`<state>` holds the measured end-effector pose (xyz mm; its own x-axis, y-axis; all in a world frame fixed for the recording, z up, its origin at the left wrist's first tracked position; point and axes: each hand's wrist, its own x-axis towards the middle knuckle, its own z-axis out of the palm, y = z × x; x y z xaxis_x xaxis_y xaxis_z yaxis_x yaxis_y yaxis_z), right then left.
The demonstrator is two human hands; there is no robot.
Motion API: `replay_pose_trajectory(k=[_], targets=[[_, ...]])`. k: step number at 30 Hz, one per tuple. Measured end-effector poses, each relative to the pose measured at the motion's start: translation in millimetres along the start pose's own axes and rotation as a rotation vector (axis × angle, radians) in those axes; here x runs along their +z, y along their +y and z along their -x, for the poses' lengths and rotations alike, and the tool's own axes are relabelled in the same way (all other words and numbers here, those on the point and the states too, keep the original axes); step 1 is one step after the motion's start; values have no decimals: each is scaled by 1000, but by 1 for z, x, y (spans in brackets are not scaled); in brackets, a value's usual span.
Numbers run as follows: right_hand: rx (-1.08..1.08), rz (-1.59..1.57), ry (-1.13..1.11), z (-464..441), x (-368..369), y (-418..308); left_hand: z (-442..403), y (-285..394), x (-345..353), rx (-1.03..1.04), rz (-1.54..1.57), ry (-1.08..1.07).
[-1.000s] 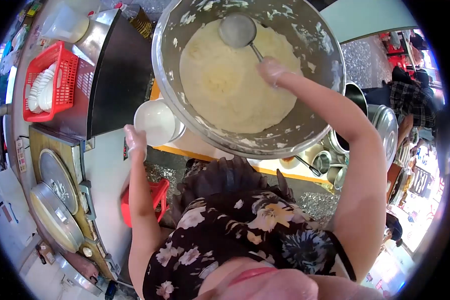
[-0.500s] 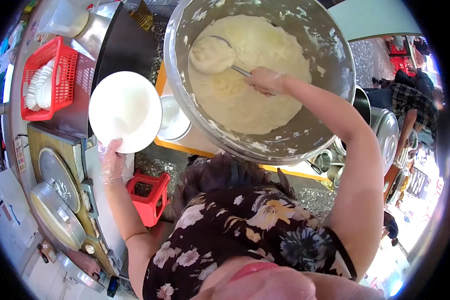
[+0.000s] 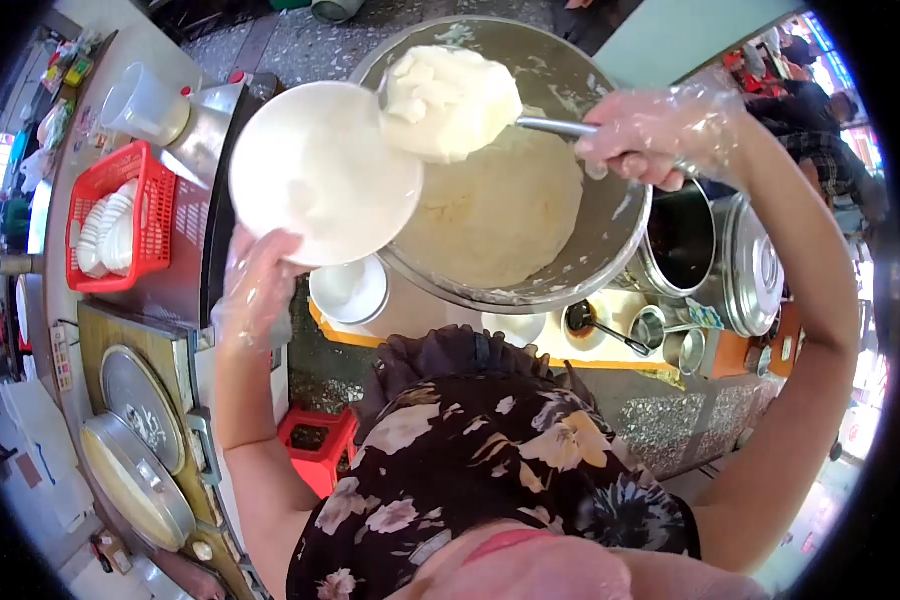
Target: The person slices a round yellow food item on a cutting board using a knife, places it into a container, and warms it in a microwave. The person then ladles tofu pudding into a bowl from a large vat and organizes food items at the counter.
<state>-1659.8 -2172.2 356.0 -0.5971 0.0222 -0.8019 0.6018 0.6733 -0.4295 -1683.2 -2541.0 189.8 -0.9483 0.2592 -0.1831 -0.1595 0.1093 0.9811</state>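
Note:
In my gloved left hand [image 3: 262, 275] is a white bowl [image 3: 325, 185], gripped by its near edge and tilted towards the pot. My right hand [image 3: 660, 135], in a clear plastic glove, is wrapped round the handle of a ladle [image 3: 555, 126]. A heaped mound of soft, pale, tofu-like food [image 3: 448, 100] covers the ladle's head, which is raised right beside the bowl's right rim. Below the ladle stands a large metal pot [image 3: 610, 225], with more of the pale food [image 3: 500, 215] inside and bits stuck to its walls.
White bowls [image 3: 350, 290] stand near the pot. A red basket [image 3: 155, 225] of white dishes and a clear plastic jug [image 3: 145, 105] are at left, above round metal pans [image 3: 145, 480]. A dark-filled metal pot [image 3: 682, 240] and small cups [image 3: 648, 328] stand right. Below is a red stool [image 3: 315, 450].
The ladle has come up out of the pot with a heap of pale food on it. The bowl has moved right, up to the ladle. The view has shifted.

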Motion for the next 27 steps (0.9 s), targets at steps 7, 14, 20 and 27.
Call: replay_pose_trajectory(k=[7,14,20,27], targets=[[-391,290,214,-30,19,45,-47,1,77,-4,293,-437],[-254,321,736,-97,37,106,-39,-9,43,-57,106,-97],[-88,303,463,-222,60,135,-6,6,18,-191,448,114],[-9,271,428,-296,70,164,15,1,1,-178,443,338]])
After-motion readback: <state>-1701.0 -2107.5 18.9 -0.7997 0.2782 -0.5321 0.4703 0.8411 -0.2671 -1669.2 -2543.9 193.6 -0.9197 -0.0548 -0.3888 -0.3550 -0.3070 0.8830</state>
